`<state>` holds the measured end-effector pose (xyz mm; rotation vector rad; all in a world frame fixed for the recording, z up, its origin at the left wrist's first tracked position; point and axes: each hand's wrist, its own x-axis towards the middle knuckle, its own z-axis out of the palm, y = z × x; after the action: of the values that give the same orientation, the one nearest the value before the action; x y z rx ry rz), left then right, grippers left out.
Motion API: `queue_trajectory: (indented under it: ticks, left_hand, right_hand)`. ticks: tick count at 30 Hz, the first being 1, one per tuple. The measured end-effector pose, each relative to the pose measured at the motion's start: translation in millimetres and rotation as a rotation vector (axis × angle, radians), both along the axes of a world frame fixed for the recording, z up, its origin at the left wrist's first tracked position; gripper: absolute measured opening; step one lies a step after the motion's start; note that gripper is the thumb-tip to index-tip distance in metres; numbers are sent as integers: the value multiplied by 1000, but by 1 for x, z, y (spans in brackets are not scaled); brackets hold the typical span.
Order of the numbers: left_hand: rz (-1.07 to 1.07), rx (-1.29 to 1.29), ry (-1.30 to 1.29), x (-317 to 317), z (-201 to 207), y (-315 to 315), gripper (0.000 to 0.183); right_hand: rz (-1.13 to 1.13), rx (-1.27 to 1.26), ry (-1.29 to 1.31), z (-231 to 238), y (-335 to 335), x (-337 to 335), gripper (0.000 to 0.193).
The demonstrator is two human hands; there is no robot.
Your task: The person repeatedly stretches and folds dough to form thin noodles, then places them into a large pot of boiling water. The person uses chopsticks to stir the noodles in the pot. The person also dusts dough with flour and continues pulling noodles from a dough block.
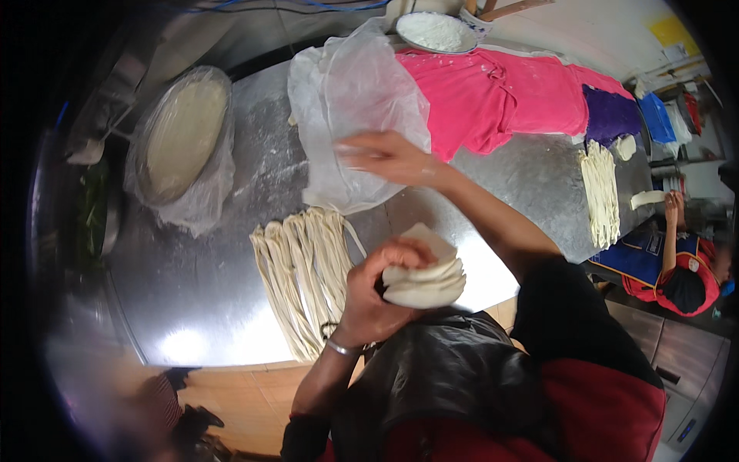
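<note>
My left hand (368, 300), with a metal bracelet at its wrist, is wrapped round a folded stack of pale dough sheets (426, 286) close to my body. My right hand (396, 158) is above the clear plastic sheet (335, 96). It is blurred, its fingers stretched out with nothing visible in them; whether it touches the plastic I cannot tell. Long dough strips (296, 266) lie side by side on the steel table (192, 289), left of my left hand, reaching its near edge.
A plastic-wrapped oval tray (225, 123) of dough stands at the left. Pink cloth (493, 100) covers the back right, beside a bowl of flour (435, 32). More dough strips (600, 192) lie at the right, near another person (685, 281) holding a dough strip.
</note>
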<state>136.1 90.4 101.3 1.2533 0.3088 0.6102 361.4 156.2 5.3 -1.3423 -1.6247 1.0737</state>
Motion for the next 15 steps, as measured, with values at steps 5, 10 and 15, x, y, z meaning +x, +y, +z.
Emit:
queue_trajectory:
  ticks: [5, 10, 15]
  left_hand:
    - [254, -680, -252, 43, -17, -34, 53]
    - [451, -924, -344, 106, -97, -34, 34]
    - [743, -26, 651, 109, -158, -45, 50]
  right_hand:
    - [311, -502, 1161, 8, -172, 42, 74]
    - [-138, -497, 553, -16, -224, 88, 63]
    - [-433, -326, -509, -46, -201, 120, 46]
